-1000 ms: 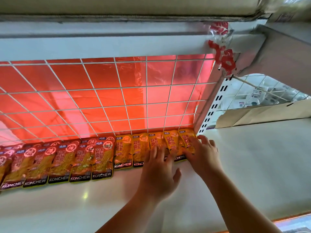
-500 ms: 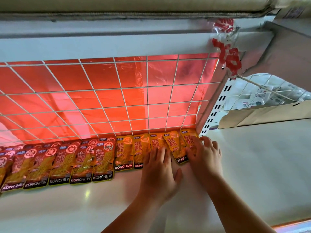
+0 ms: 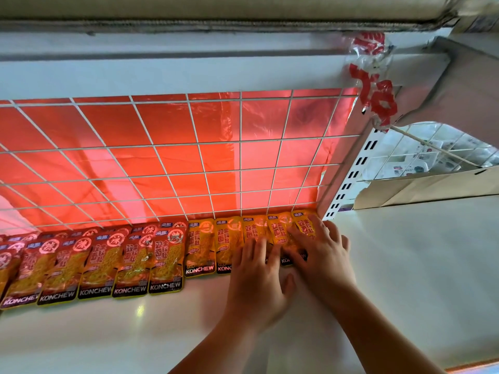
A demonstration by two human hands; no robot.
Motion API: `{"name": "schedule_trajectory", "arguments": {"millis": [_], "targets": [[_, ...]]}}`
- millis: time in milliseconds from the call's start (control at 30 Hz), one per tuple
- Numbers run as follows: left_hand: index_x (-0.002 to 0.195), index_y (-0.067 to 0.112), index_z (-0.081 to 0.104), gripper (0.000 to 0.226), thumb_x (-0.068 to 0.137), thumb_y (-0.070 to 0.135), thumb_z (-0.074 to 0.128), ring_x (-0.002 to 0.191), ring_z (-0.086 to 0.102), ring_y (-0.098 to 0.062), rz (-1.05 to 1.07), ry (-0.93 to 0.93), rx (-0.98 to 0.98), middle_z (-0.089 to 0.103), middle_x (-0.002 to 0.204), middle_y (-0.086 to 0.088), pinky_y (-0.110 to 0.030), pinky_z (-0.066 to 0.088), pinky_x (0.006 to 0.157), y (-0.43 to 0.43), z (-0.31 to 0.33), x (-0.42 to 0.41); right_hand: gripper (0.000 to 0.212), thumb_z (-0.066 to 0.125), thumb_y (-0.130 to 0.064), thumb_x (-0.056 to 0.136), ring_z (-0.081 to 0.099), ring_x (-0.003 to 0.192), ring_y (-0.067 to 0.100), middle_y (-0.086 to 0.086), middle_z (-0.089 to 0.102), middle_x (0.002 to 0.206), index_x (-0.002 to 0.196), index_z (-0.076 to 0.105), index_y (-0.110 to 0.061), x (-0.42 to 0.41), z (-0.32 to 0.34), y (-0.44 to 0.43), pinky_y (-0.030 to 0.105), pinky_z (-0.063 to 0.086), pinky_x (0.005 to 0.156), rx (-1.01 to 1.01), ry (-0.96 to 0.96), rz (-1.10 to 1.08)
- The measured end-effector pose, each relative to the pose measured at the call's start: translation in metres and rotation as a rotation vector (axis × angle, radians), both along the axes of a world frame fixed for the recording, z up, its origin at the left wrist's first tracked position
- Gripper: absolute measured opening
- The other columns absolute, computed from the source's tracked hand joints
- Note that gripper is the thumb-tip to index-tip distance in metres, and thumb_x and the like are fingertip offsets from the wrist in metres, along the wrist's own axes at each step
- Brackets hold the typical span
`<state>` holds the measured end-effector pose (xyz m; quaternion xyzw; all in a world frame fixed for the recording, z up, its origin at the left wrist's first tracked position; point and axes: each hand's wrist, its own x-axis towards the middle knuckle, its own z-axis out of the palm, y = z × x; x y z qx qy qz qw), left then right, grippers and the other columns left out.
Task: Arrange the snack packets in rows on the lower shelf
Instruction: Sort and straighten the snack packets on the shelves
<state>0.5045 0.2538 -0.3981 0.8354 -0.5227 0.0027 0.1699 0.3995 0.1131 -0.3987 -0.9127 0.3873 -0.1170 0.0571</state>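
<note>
Two flat palms are doing the work. The left grip (image 3: 259, 279) is lying released, fingers straight and spread, pressing down on the yellow packets (image 3: 201, 247) near the right end of the row. The right grip (image 3: 321, 255) is likewise unclenched, its fingers (image 3: 316, 230) fanning over the last packets by the corner. Neither is grasping anything.

The packets are lying flat on the lower shelf (image 3: 405, 265), tops reaching the foot of the wire grid (image 3: 162, 174), edges overlapping slightly like tiles. They are looking light, thin and limp: glossy film pouches with a lumpy filling, likely sliding easily over the smooth white shelf. Pressing and nudging with flat fingers is probably suiting them better than pinching. For lifting, the sealed bottom edge with the dark band would be the firmest place to take hold.

Leftward, the red packets (image 3: 135, 260) are running on in the same row, shiny and crinkled. Behind the grid, red foil (image 3: 108, 125) is glowing, creased and reflective. A slotted metal upright (image 3: 351, 179) is closing the corner, with cardboard (image 3: 418, 190) beyond.
</note>
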Motion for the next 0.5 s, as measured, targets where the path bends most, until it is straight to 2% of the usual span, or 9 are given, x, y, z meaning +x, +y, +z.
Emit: {"name": "schedule_trajectory", "arguments": {"millis": [300,500], "targets": [[0.14,0.019,0.061,0.065,0.088,0.056,0.05,0.128,0.05,-0.037,-0.003,-0.021,0.018,0.055,0.14,-0.011,-0.056,0.033,0.117,-0.0005,-0.0011,0.0001,0.061,0.039,-0.077,0.087,0.036,0.132,0.029,-0.002,0.036,0.156,0.14,0.05,-0.049,0.002,-0.0041,-0.0022,0.049,0.039,0.098,-0.006,0.039,-0.018],[0.138,0.019,0.063,0.064,0.087,0.055,0.052,0.126,0.051,-0.036,-0.004,-0.027,0.0,0.055,0.139,-0.01,-0.055,0.034,0.116,0.0,-0.0023,-0.0008,0.063,0.037,-0.078,0.086,0.04,0.128,0.029,-0.001,0.043,0.15,0.139,0.051,-0.049,0.0025,-0.0044,-0.0022,0.049,0.04,0.095,-0.011,0.049,-0.029]]}}
